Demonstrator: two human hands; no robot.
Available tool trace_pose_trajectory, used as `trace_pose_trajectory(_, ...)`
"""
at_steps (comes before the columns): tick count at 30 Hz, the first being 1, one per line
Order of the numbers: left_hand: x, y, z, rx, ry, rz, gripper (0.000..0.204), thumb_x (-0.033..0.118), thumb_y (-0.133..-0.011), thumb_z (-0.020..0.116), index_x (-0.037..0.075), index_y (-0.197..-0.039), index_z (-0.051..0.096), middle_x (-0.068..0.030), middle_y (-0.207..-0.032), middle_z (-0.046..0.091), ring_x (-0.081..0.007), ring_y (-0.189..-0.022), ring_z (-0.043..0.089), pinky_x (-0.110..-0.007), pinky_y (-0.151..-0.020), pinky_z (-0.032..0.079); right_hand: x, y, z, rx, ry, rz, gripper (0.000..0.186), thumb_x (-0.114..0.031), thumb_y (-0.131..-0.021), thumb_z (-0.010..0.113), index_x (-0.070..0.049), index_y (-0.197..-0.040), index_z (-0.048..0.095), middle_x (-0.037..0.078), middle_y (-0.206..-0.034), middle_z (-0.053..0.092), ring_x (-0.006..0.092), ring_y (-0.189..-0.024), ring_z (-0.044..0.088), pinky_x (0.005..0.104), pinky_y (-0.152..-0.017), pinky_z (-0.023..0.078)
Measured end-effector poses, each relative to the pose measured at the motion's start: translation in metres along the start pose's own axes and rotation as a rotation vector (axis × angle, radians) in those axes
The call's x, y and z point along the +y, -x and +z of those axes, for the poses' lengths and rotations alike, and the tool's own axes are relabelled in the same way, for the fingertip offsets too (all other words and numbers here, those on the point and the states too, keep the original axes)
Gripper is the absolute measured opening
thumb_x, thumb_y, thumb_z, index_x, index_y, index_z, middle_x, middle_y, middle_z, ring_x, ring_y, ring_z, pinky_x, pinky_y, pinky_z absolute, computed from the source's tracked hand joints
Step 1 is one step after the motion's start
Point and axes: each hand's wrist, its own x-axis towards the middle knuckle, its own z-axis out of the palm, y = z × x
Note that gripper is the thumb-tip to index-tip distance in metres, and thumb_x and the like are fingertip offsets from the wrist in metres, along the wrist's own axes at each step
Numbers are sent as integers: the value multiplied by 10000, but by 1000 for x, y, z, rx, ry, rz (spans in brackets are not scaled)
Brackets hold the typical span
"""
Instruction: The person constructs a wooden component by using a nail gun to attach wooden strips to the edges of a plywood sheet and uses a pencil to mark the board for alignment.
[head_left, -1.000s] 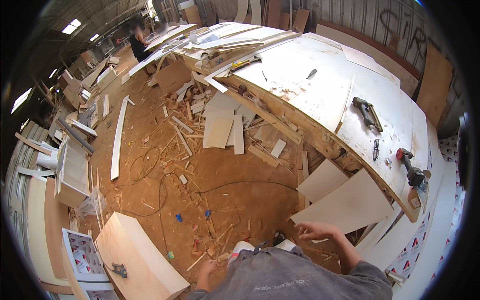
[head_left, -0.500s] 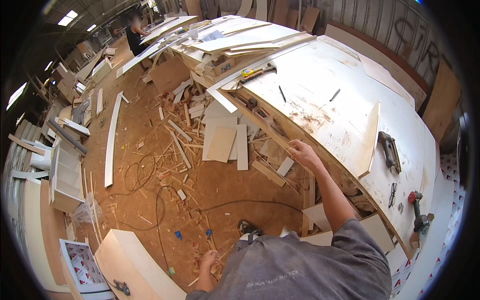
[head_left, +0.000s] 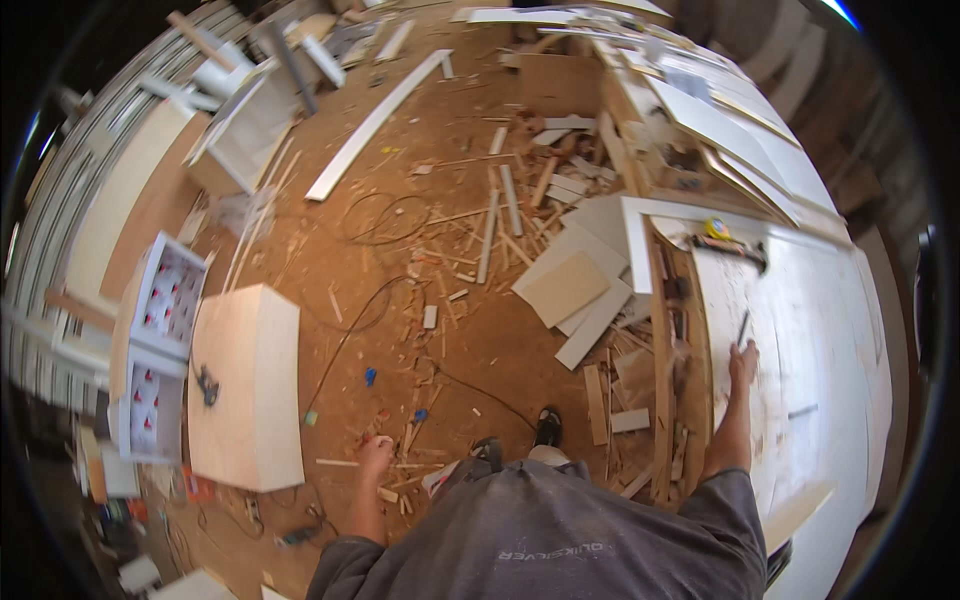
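Note:
My right hand (head_left: 743, 365) reaches over the white-topped workbench (head_left: 830, 355), its fingers closed around the near end of a thin dark pen (head_left: 744, 325). A second thin dark pen (head_left: 803, 411) lies farther right on the white top. Beyond my right hand, a hammer (head_left: 733, 249) with a dark head rests beside a yellow tape measure (head_left: 716, 229). My left hand (head_left: 376, 456) hangs low over the floor with its fingers curled. Whether anything is inside those fingers is hidden; a thin pale strip (head_left: 335, 462) lies on the floor behind it.
Wood offcuts (head_left: 565, 290) and scraps litter the brown floor by the bench, with a cable (head_left: 470, 383) winding among them. At left stands a curved pale wooden piece (head_left: 245, 390) with a dark tool (head_left: 208, 386) on it. A long white strip (head_left: 380, 125) lies farther off.
My view has swung left and down. My right hand has gone from the bench's edge to the pen on its top. My left hand remains low, fingers curled.

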Motion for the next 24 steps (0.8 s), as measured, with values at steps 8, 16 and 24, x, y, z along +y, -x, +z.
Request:
trace_pose_trajectory(8,-75,155,87,132,-174,-206,408,337,-886,509,-6,-1037,671,-225,-982,674,-362,-893,651,-428,-802,488,38,-94,49,-248,89,-85,361,-167,-842,502,87,-1098,523,300,-1064,645,420,-1016,640,482,-891,493)
trace_pose_trajectory(16,-15,121,135,224,199,0,389,336,-885,487,25,-994,693,-188,-953,693,-301,-920,671,-397,-795,497,84,-180,100,-397,-55,-181,274,-147,-860,516,122,-842,561,155,-646,599,217,-540,579,354,-460,421)
trace_pose_trajectory(24,-17,96,71,273,89,-29,358,327,-867,516,20,-947,682,-188,-906,698,-317,-869,673,-401,-756,498,-46,-134,47,-275,-670,-9,331,-149,-919,519,-163,-1249,549,51,-1045,638,185,-840,605,405,-613,504)
